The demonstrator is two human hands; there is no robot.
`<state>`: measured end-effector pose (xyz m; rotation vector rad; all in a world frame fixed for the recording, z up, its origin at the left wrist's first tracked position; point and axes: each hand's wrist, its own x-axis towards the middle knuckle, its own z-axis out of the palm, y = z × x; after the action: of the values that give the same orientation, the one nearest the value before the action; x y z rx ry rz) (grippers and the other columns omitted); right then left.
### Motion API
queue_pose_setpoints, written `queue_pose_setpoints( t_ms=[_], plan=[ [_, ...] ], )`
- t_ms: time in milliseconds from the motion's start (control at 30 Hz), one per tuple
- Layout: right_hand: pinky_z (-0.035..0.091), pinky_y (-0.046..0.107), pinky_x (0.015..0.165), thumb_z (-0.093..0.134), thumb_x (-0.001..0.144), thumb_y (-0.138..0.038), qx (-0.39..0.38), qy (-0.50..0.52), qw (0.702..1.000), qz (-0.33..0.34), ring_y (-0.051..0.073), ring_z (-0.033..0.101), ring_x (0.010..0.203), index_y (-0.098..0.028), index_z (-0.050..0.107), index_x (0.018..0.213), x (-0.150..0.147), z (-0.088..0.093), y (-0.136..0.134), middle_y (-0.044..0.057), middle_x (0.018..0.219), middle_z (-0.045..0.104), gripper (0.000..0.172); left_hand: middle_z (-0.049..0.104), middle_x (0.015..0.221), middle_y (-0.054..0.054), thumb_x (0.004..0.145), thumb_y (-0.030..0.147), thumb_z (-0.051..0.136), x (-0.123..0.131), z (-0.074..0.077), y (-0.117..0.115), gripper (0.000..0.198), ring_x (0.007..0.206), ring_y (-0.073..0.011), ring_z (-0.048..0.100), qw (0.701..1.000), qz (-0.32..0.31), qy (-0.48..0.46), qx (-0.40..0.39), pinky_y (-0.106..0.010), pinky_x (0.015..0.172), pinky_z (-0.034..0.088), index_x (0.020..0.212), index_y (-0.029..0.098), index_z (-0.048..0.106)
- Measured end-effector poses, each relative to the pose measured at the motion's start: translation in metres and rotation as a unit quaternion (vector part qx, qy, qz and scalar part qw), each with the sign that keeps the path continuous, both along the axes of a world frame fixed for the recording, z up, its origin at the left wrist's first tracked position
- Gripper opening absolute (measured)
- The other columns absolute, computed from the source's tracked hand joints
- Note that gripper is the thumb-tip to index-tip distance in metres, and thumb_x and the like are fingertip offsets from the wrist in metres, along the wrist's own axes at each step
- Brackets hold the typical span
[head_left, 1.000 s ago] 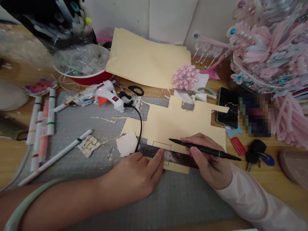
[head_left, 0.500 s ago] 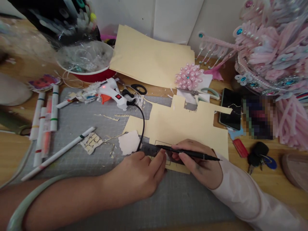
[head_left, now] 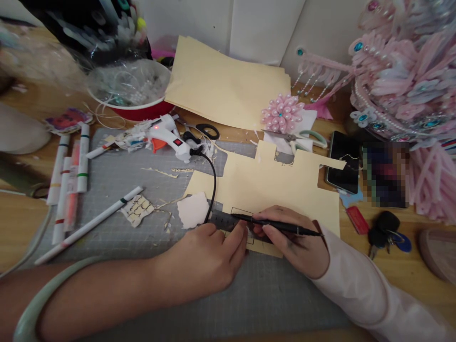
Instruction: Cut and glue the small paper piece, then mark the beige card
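My right hand [head_left: 294, 240] grips a black pen [head_left: 281, 225], its tip at the left end of a thin drawn outline on a cream sheet of card [head_left: 274, 185] with a notched top edge. Pressed together, the fingers of my left hand [head_left: 210, 259] bear down on a dark see-through ruler [head_left: 223, 219] lying across the card's lower part. My hands partly cover the ruler. Just left of it lies a white paper piece [head_left: 193, 209], beside a black cord. Farther left is a card scrap [head_left: 138, 210] with black crack-like lines.
On the grey cutting mat [head_left: 117, 166] sit a white glue gun [head_left: 173, 137] with a red light and several markers [head_left: 90, 223]. Behind are black-handled scissors [head_left: 206, 131], pale-handled scissors [head_left: 309, 137], card sheets [head_left: 228, 85] and a red bowl [head_left: 142, 111]. Phone [head_left: 344, 161] and keys [head_left: 383, 232] lie right.
The whole view has shifted slightly to the right. Both hands, the pen and the ruler keep nearly the same places on the card.
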<state>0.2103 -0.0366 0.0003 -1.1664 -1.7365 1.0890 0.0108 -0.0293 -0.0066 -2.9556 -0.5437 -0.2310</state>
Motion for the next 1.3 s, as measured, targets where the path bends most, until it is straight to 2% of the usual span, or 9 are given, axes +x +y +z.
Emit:
queue_pose_setpoints(
  t_ms=[533,767,967,1300],
  plan=[
    [0.055,0.025,0.063,0.05,0.082,-0.015,-0.025,-0.01,1.0,-0.009,0.014,0.064,0.073,-0.016,0.063,0.091,-0.0003,0.0012,0.0003,0.006,0.08,0.065,0.016,0.063,0.107,-0.013,0.081,0.018,0.05,0.0002,0.0014,0.0008,0.023,0.052,-0.0135,0.056,1.0,-0.006,0.008,-0.003,-0.029,0.045,0.041,0.101,0.009,0.058],
    [0.056,0.021,0.06,0.048,0.084,-0.016,-0.057,0.032,0.998,-0.003,0.011,0.064,0.068,-0.017,0.06,0.094,-0.0005,0.001,0.0001,0.005,0.081,0.063,0.016,0.061,0.11,-0.015,0.083,0.017,0.047,-0.0001,0.0012,0.0008,0.022,0.052,-0.0125,0.056,1.0,-0.011,0.019,0.004,-0.028,0.045,0.04,0.101,0.009,0.057],
    [0.055,0.026,0.064,0.05,0.084,-0.018,-0.035,-0.003,0.999,-0.002,0.015,0.064,0.076,-0.017,0.061,0.094,-0.0001,-0.0009,0.0002,0.006,0.083,0.064,0.016,0.062,0.108,-0.014,0.082,0.018,0.049,-0.0003,-0.0003,0.0003,0.024,0.052,-0.0126,0.056,1.0,-0.004,0.001,0.003,-0.028,0.045,0.04,0.102,0.009,0.057],
    [0.054,0.026,0.064,0.048,0.083,-0.016,-0.035,-0.015,0.999,0.004,0.014,0.064,0.074,-0.016,0.061,0.093,-0.0001,0.0016,0.0008,0.006,0.081,0.064,0.016,0.063,0.107,-0.013,0.081,0.018,0.051,0.0008,0.0017,-0.0005,0.024,0.051,-0.0135,0.056,1.0,-0.004,0.007,0.0,-0.029,0.044,0.041,0.103,0.009,0.058]
  ],
)
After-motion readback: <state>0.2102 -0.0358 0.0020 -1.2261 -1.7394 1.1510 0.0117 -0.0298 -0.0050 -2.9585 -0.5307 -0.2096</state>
